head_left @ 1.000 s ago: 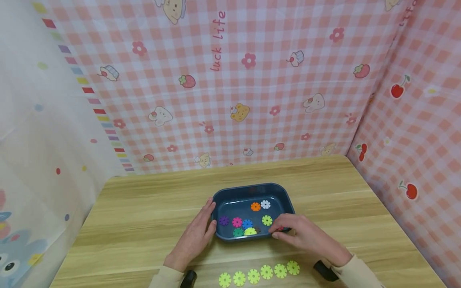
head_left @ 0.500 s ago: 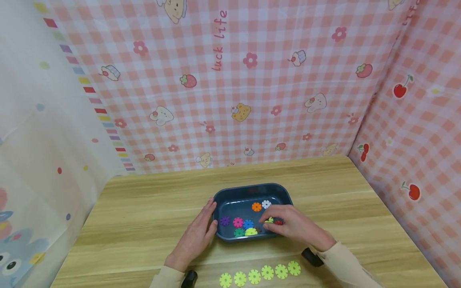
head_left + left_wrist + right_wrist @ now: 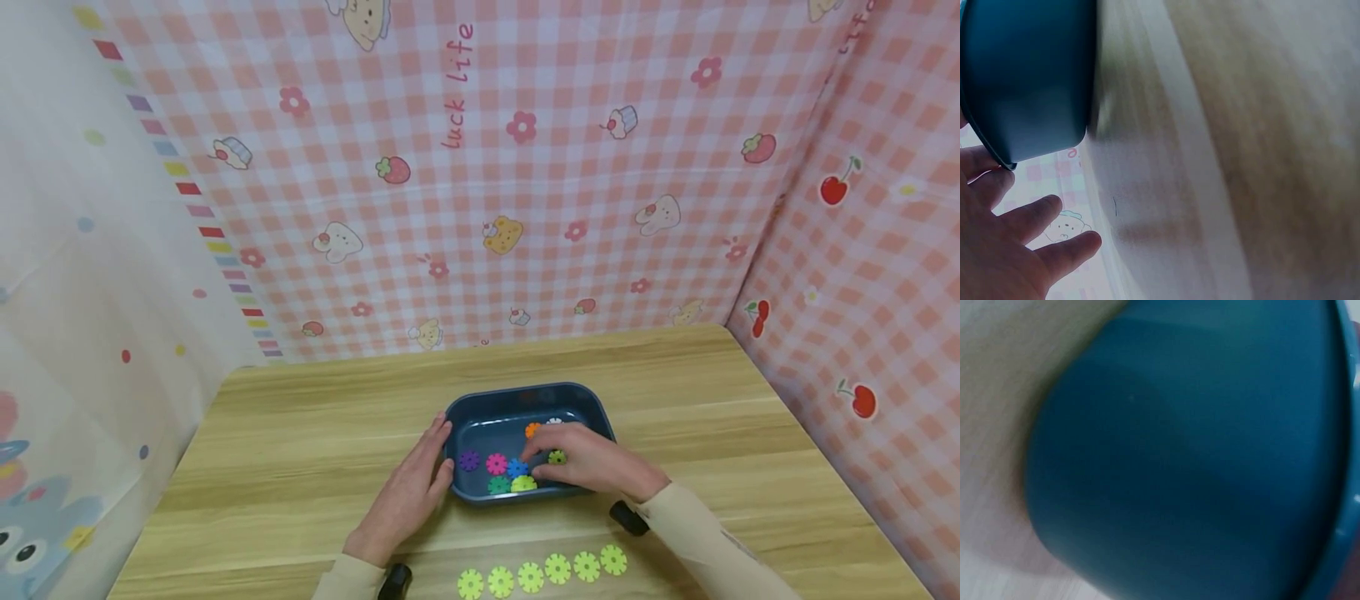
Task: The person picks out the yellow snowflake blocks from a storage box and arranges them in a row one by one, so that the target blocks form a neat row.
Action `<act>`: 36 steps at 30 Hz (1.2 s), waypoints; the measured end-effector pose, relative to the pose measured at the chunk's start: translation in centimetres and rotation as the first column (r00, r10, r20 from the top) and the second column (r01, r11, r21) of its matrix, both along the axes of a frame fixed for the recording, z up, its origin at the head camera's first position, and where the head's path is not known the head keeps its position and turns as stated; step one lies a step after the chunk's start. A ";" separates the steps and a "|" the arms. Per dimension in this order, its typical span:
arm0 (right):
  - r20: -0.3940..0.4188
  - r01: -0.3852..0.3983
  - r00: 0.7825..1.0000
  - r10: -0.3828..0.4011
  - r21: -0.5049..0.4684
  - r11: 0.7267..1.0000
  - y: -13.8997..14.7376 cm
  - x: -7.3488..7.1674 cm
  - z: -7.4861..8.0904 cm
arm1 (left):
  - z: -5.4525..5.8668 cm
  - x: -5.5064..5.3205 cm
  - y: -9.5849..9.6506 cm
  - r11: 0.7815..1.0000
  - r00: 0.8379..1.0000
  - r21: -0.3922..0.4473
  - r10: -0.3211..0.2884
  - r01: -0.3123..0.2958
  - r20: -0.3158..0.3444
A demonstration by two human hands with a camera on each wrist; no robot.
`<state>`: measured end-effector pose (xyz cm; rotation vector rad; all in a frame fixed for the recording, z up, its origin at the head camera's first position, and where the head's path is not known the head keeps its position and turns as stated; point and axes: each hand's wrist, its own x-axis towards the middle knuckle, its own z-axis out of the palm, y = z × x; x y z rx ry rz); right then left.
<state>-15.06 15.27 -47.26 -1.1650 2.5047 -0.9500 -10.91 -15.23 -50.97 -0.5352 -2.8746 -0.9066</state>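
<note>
Left hand (image 3: 405,487): fingers extended against the left end of the tray (image 3: 487,437), apparently to steady it. Right hand (image 3: 588,458): over the tray, thumb and forefinger narrowly apart beside the blue disc (image 3: 517,468); cannot tell whether the hidden fingers hold anything. Six yellow-green discs (image 3: 531,570) lie flat on the desk (image 3: 322,450), presumably grouped by colour. Tray's long axis: left to right, right end slightly farther; the row runs roughly parallel.

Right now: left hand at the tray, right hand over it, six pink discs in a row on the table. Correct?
Colour's wrong: the six discs are yellow-green in the head view. Left hand at the tray, right hand over it: fine.
</note>
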 end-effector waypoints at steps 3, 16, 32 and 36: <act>-0.004 -0.041 0.999 0.041 0.013 0.999 -0.4 -0.6 -0.3 | 0.0 0.0 0.0 1.000 1.000 -0.001 0.001 -0.001 -0.001; 0.005 -0.111 0.994 0.112 0.126 0.986 -1.5 -2.5 -1.8 | -0.2 -0.2 0.0 1.000 1.000 -0.011 0.003 -0.003 0.010; 0.057 -0.048 0.998 0.040 0.154 0.987 -2.1 -3.2 -2.4 | -0.3 -0.1 0.0 1.000 1.000 -0.009 0.003 -0.003 0.000; 0.038 -0.041 0.999 0.036 0.144 0.989 -2.0 -3.2 -2.5 | -0.3 -0.1 0.0 1.000 1.000 -0.011 0.003 -0.003 0.003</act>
